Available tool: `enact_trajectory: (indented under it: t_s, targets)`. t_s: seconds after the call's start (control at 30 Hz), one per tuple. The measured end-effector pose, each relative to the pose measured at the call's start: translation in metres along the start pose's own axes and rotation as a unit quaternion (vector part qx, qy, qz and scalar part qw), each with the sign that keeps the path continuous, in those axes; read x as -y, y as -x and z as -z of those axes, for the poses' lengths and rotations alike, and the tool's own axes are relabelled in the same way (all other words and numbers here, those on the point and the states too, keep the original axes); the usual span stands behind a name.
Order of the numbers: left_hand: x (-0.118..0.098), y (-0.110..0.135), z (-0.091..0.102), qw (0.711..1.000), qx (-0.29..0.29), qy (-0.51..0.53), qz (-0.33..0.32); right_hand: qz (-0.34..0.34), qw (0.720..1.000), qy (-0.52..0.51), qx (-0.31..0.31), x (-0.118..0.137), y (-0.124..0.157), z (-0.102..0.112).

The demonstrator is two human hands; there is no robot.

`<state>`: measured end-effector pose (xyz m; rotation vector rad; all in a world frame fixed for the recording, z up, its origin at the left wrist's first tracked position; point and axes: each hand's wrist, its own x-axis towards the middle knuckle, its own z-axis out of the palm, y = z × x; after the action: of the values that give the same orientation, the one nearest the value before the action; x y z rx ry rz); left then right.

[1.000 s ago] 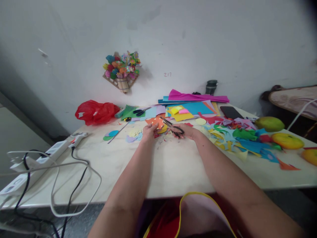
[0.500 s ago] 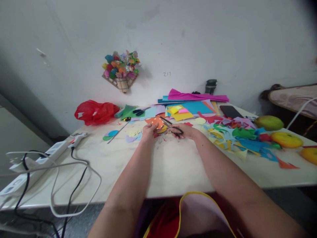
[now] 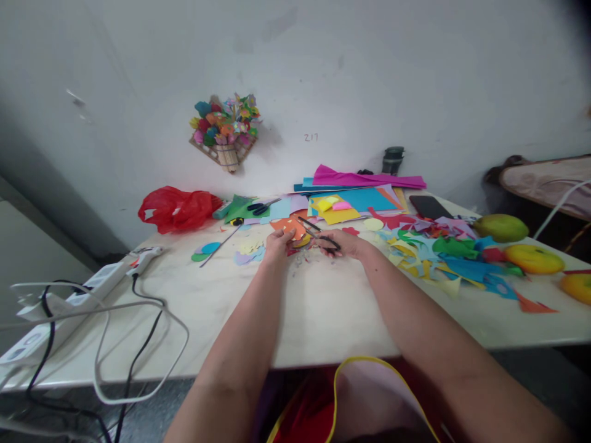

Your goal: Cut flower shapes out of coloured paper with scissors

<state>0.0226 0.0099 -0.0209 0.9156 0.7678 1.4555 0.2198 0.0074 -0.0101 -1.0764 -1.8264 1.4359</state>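
Near the middle of the table, my left hand point(image 3: 279, 243) is closed on a piece of orange paper point(image 3: 287, 227) with small pale spots or holes along it. Wrapped round the dark handles of a pair of scissors point(image 3: 312, 227) is my right hand point(image 3: 344, 243). The scissors' blades point up and left, close to the right edge of the orange paper; whether they touch it I cannot tell. Below the hands lie small paper scraps point(image 3: 300, 261) and a yellow paper piece point(image 3: 303, 240), partly hidden by the fingers.
Coloured paper sheets point(image 3: 364, 202) are stacked at the back. Paper offcuts point(image 3: 443, 252) and mangoes point(image 3: 534, 258) spread over the right side, near a phone point(image 3: 429, 208). A red plastic bag point(image 3: 178, 208), a second pair of scissors point(image 3: 262, 208) and a power strip point(image 3: 69, 304) with cables are leftward.
The scissors' handles in my right hand have shifted very slightly. My left hand and the orange paper stay in nearly the same place.
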Motion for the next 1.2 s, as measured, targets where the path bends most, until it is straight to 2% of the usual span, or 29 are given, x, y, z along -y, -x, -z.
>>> enact_trajectory:
  t_s: [0.8,1.2]
  targets:
    - [-0.001,0.001,-0.002,1.000,-0.009,0.021,0.005,-0.039,0.998,-0.038,-0.016,0.012,0.004,-0.004]
    - [-0.006,0.005,-0.004,1.000,-0.012,0.025,0.012,-0.016,1.000,-0.014,-0.012,0.014,0.006,-0.005]
